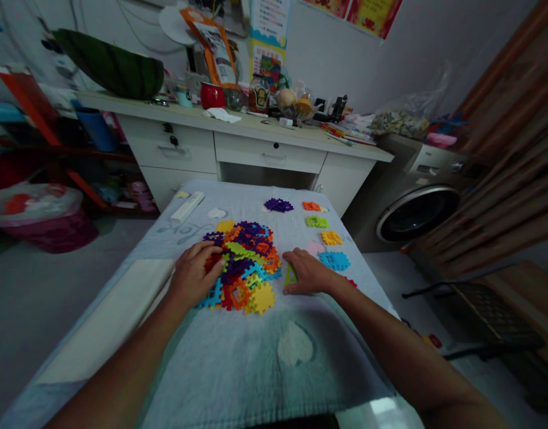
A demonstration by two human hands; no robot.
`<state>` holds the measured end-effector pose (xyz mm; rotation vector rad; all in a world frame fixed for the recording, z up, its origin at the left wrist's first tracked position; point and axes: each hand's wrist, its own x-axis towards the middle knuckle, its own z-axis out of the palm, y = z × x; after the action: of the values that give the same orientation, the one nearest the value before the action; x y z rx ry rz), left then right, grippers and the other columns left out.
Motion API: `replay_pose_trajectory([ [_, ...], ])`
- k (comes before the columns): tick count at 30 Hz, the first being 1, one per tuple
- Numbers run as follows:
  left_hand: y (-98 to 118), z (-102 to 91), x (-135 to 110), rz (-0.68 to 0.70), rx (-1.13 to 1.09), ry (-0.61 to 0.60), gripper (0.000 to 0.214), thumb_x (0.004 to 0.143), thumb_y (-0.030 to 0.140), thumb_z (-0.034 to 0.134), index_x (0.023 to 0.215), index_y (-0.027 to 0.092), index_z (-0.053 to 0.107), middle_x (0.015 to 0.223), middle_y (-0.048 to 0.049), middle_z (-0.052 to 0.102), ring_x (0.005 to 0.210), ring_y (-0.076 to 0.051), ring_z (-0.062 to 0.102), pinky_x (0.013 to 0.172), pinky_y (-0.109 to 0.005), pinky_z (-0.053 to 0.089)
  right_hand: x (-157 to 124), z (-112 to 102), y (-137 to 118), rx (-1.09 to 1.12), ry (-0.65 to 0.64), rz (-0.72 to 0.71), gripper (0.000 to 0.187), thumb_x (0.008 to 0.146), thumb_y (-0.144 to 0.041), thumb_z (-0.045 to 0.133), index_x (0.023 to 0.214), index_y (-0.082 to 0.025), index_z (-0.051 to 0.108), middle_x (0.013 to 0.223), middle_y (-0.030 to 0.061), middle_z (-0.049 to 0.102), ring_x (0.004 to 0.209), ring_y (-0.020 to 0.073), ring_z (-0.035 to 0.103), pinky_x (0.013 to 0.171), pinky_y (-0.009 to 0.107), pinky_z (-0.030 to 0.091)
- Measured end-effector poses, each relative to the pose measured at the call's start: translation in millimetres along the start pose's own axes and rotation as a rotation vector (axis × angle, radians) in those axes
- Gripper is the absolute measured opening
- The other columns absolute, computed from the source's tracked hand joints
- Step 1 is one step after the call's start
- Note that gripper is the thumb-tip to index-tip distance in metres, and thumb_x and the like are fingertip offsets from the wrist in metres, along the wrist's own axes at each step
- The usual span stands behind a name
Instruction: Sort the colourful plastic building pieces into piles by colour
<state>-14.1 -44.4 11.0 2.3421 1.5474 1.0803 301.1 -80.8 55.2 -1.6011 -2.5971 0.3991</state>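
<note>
A heap of toothed plastic building pieces (242,253) in purple, orange, yellow, blue, red and green lies on the cloth-covered table. My left hand (195,275) rests against the heap's left edge, thumb and fingers apart, with a red piece (214,260) showing between them. Right of the heap, my right hand (308,271) pinches a green triangular piece (290,275) between thumb and fingers, low over the cloth. Sorted pieces lie beyond: purple (278,205), orange (311,206), light green (316,221), yellow (331,238) and blue (334,260). Some red ones (352,282) are partly hidden behind my right forearm.
A white oblong object (188,206) lies at the table's far left. Behind stands a white desk (274,143) with a watermelon piece (115,65), a red cup (212,95) and jars. A washing machine (403,196) is at right, a pink bin (50,226) at left.
</note>
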Motion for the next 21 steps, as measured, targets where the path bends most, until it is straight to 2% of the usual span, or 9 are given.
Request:
replay_pose_trajectory([
  [3, -1, 0.7, 0, 0.005, -0.008, -0.002, 0.033, 0.087, 0.046, 0.049, 0.105, 0.022, 0.064, 0.120, -0.0093, 0.058, 0.115, -0.027, 0.055, 0.102, -0.045, 0.042, 0, -1, -3, 0.011, -0.009, -0.013, 0.068, 0.068, -0.041, 0.077, 0.126, -0.012, 0.055, 0.113, 0.0137, 0.057, 0.103, 0.0265, 0.057, 0.091, 0.037, 0.046],
  [6, -2, 1.7, -1, 0.002, -0.010, -0.008, 0.034, 0.088, 0.047, 0.049, 0.105, 0.022, 0.063, 0.121, -0.0094, 0.058, 0.115, -0.027, 0.054, 0.102, -0.045, 0.042, 1, -12, 2, 0.052, 0.000, -0.025, 0.048, 0.072, -0.031, 0.070, 0.116, -0.013, 0.061, 0.107, 0.0117, 0.061, 0.093, 0.0227, 0.060, 0.084, 0.033, 0.047],
  [9, -2, 2.1, -1, 0.003, -0.015, -0.016, 0.035, 0.088, 0.048, 0.049, 0.105, 0.022, 0.063, 0.121, -0.0097, 0.058, 0.115, -0.028, 0.055, 0.102, -0.045, 0.043, 5, -25, 14, 0.164, 0.018, -0.002, 0.025, 0.079, -0.021, 0.059, 0.102, -0.015, 0.065, 0.095, 0.0068, 0.067, 0.081, 0.0171, 0.061, 0.075, 0.028, 0.047],
  [11, -2, 2.0, 0, 0.005, -0.025, -0.020, 0.035, 0.087, 0.048, 0.049, 0.105, 0.022, 0.063, 0.120, -0.0095, 0.058, 0.114, -0.027, 0.055, 0.102, -0.045, 0.043, 9, -33, 29, 0.251, 0.069, 0.059, 0.016, 0.083, -0.018, 0.052, 0.093, -0.016, 0.064, 0.086, 0.0037, 0.068, 0.075, 0.0139, 0.061, 0.070, 0.025, 0.046],
  [15, -1, 1.6, 1, -0.011, -0.043, -0.023, 0.035, 0.087, 0.049, 0.049, 0.104, 0.022, 0.063, 0.119, -0.0093, 0.058, 0.114, -0.027, 0.055, 0.102, -0.045, 0.043, 21, -47, 74, 0.508, 0.248, 0.262, 0.017, 0.089, -0.022, 0.044, 0.092, -0.017, 0.060, 0.080, 0.0020, 0.068, 0.065, 0.0103, 0.060, 0.060, 0.020, 0.045],
  [17, -1, 1.6, 1, -0.018, -0.049, -0.020, 0.036, 0.086, 0.050, 0.049, 0.104, 0.022, 0.063, 0.119, -0.0095, 0.059, 0.114, -0.028, 0.055, 0.102, -0.045, 0.043, 28, -56, 100, 0.631, 0.400, 0.394, 0.018, 0.089, -0.023, 0.044, 0.094, -0.016, 0.060, 0.077, 0.0023, 0.067, 0.064, 0.0103, 0.060, 0.058, 0.019, 0.046],
  [19, -1, 1.7, 1, -0.018, -0.056, -0.018, 0.036, 0.086, 0.050, 0.049, 0.104, 0.022, 0.063, 0.118, -0.0093, 0.059, 0.114, -0.028, 0.055, 0.103, -0.045, 0.043, 35, -65, 126, 0.647, 0.582, 0.559, 0.017, 0.086, -0.021, 0.048, 0.096, -0.015, 0.060, 0.074, 0.0031, 0.066, 0.064, 0.0114, 0.062, 0.057, 0.019, 0.047],
  [21, 0, 1.6, 2, -0.018, -0.062, -0.013, 0.036, 0.087, 0.050, 0.049, 0.104, 0.023, 0.063, 0.119, -0.0089, 0.059, 0.115, -0.027, 0.055, 0.103, -0.045, 0.042, 40, -71, 149, 0.552, 0.696, 0.732, 0.022, 0.082, -0.018, 0.053, 0.102, -0.013, 0.060, 0.071, 0.0035, 0.066, 0.062, 0.0125, 0.062, 0.053, 0.019, 0.045],
])
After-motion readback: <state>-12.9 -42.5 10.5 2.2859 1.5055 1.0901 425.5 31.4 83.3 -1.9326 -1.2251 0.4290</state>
